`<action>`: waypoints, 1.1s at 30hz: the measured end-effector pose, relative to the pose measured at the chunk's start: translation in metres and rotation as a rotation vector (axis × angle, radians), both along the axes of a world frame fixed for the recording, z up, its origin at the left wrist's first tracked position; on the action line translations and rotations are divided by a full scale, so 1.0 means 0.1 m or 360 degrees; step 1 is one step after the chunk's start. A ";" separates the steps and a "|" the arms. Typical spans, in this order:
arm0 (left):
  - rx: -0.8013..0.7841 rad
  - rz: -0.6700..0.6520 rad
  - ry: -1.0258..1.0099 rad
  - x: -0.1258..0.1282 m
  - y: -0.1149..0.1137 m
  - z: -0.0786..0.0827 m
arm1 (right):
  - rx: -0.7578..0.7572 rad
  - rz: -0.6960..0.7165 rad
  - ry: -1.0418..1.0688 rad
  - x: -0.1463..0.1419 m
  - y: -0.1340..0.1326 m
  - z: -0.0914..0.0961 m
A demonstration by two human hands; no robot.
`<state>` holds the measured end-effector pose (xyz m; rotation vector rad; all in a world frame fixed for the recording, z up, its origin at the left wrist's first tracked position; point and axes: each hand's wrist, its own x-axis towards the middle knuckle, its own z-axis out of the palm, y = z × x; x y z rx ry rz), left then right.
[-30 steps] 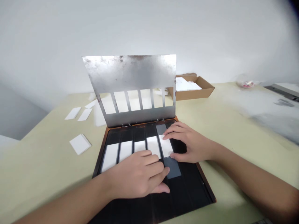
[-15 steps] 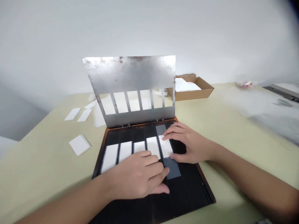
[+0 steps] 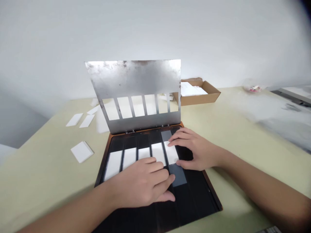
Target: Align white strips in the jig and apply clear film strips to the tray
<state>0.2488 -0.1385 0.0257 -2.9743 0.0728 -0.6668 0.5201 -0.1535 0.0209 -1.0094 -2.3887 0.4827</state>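
Right hand [image 3: 200, 150] over black tray's [image 3: 189, 204] right half, grip wide, touching white card [image 3: 173, 154]; left hand [image 3: 143, 186] over tray's middle-left, cannot tell grip.

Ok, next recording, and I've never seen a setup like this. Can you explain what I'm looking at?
There is no machine arm: these are a person's own bare hands, seen from one camera worn on the head, looking forward and down. On the pale table sits a black base with a metal plate hinged at its far edge, standing raised, with rectangular openings. White cards lie in a row on the base. The right hand touches the rightmost card with its fingertips; whether it grips is unclear. The left hand lies over the row, partly hiding it. Beyond is a cardboard box holding white pieces.
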 end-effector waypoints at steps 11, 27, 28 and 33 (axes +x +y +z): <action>0.0003 -0.0002 -0.0001 -0.01 0.00 0.00 | 0.0046 -0.0029 -0.0018 0.00 -0.01 -0.01; 0.0007 0.0004 0.0000 0.00 0.00 0.00 | 0.0044 -0.0021 -0.0017 0.00 0.00 -0.02; 0.0008 0.0004 0.0001 0.00 0.00 0.00 | 0.0046 -0.0022 -0.0018 0.00 0.00 -0.02; 0.0025 0.0013 0.0003 0.00 0.00 0.01 | 0.0047 -0.0028 -0.0022 0.00 0.00 -0.03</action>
